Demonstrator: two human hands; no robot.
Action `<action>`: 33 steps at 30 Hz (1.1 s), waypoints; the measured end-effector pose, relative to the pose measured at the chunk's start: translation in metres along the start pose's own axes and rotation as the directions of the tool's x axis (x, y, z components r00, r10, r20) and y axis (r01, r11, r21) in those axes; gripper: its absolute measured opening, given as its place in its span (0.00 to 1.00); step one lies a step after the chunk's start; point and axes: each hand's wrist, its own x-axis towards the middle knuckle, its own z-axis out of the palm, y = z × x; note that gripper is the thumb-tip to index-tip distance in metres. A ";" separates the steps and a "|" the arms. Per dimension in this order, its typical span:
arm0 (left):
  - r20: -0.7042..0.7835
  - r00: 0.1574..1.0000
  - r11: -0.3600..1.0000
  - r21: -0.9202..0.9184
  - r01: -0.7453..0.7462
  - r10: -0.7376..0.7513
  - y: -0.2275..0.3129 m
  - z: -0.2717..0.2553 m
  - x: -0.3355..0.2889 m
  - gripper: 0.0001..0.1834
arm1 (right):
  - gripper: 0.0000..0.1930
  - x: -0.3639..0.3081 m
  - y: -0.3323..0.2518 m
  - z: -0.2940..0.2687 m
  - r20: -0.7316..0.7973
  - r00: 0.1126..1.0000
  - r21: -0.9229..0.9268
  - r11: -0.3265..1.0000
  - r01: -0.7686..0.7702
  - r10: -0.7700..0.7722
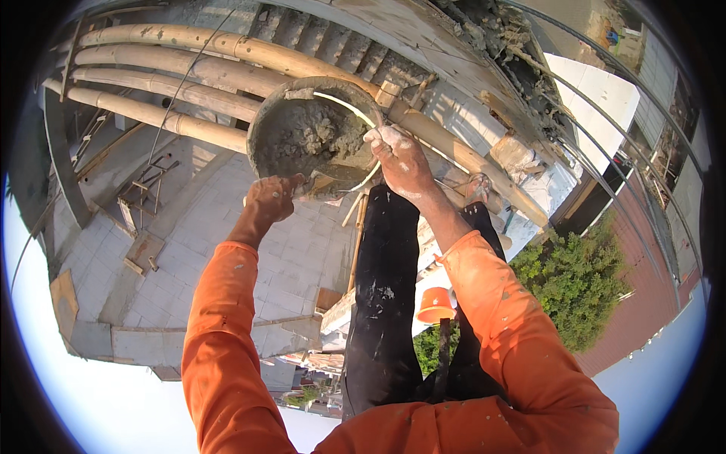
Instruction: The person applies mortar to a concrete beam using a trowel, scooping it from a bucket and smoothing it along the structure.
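A round, dark bucket (261,125) caked with cement stands tilted toward me against the bamboo poles. Wet grey mortar (318,132) lies lumpy inside it. My right hand (399,160), dusted with pale cement, is closed around the bucket's white curved handle (352,106) at the right rim. At the near rim my left hand (271,200) is in a fist. It grips what looks like a trowel (324,184), whose mortar-smeared blade reaches right over the bucket's near edge; the grip itself is hidden by my fingers.
Thick bamboo poles (166,113) run across the far side, with concrete steps (325,41) beyond. Far below lies a pale tiled floor (227,219) with a wooden frame. Cables (605,113) cross at right. An orange container (436,304) is near my legs, and a green tree (571,287) stands below.
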 end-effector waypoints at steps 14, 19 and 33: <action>0.184 0.781 0.223 -0.897 0.381 -0.597 0.017 0.195 -0.085 0.33 | 0.12 0.012 0.023 0.005 -0.036 0.999 0.122 0.992 0.032 -0.028; 0.108 0.923 -0.047 -0.994 0.097 -0.371 0.094 0.177 -0.062 0.27 | 0.17 0.010 0.017 0.002 0.029 0.984 0.048 0.983 -0.175 0.174; -0.007 0.906 -0.899 0.125 -0.420 -0.424 0.120 0.134 -0.027 0.12 | 0.12 0.010 0.002 -0.003 0.062 0.983 0.020 0.984 -0.175 0.173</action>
